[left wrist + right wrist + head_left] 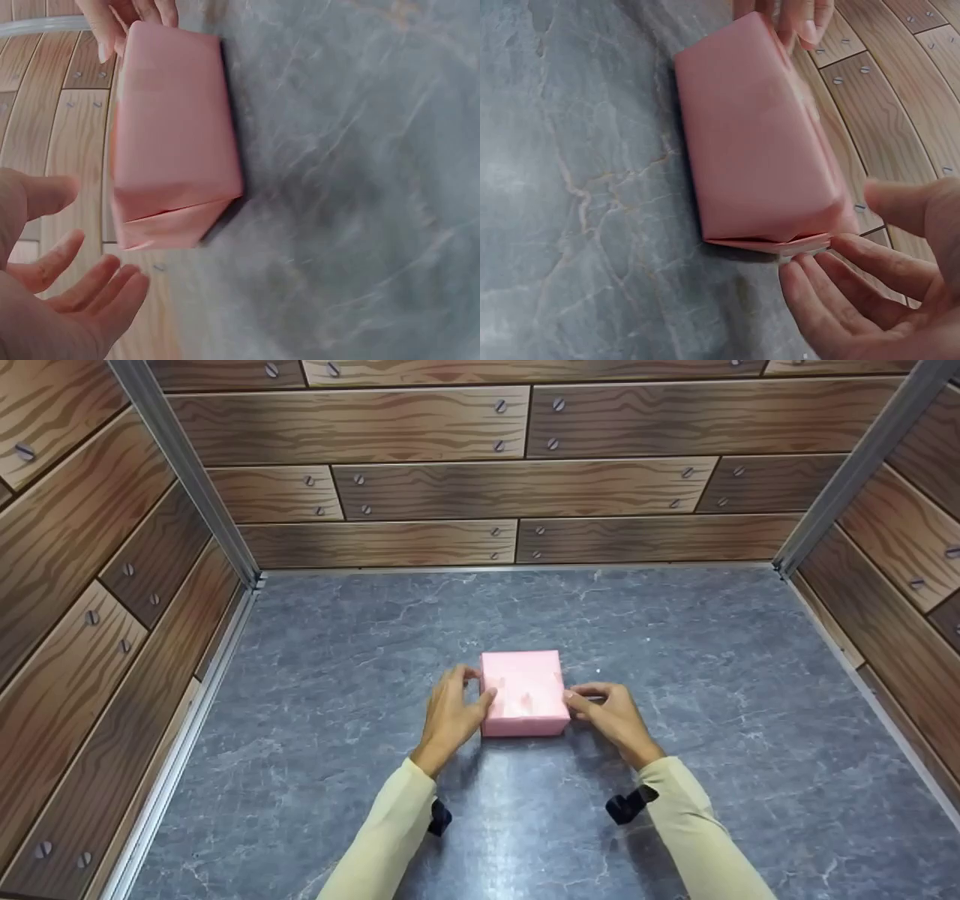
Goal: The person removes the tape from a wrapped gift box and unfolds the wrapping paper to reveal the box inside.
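A box wrapped in pink paper lies on the grey marbled surface, with shiny strips like clear tape on its top. My left hand is at its left side, the thumb overlapping the top edge in the head view. In the left wrist view the fingers of that hand are spread and stand off the box's folded end. On the other side, my right hand has its fingertips right at the folded paper end, and the thumb stands away from the fingers.
Wood-plank patterned walls enclose the marbled surface at the back and both sides. Metal rails run along the edges. A dark wrist camera sits below the right cuff, another by the left.
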The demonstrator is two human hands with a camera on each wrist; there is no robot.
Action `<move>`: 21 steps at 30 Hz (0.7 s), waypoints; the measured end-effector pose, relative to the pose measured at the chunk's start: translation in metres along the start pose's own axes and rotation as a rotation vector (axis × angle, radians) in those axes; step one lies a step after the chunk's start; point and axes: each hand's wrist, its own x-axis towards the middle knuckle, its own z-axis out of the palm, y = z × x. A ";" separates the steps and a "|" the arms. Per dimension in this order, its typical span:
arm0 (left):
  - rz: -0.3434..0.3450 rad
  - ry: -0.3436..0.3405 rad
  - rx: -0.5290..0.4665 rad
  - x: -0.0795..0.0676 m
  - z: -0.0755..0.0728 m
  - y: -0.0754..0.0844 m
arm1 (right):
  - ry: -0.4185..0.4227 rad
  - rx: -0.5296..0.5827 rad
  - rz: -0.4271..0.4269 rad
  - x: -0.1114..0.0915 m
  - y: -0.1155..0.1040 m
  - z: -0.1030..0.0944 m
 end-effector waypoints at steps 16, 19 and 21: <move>0.347 -0.257 0.394 0.012 0.028 0.029 | 0.177 -0.208 -0.283 0.011 -0.008 0.014; 0.369 -0.312 0.479 0.013 0.031 0.030 | 0.196 -0.279 -0.340 0.014 -0.010 0.016; 0.375 -0.346 0.524 0.015 0.032 0.030 | 0.206 -0.321 -0.365 0.015 -0.012 0.018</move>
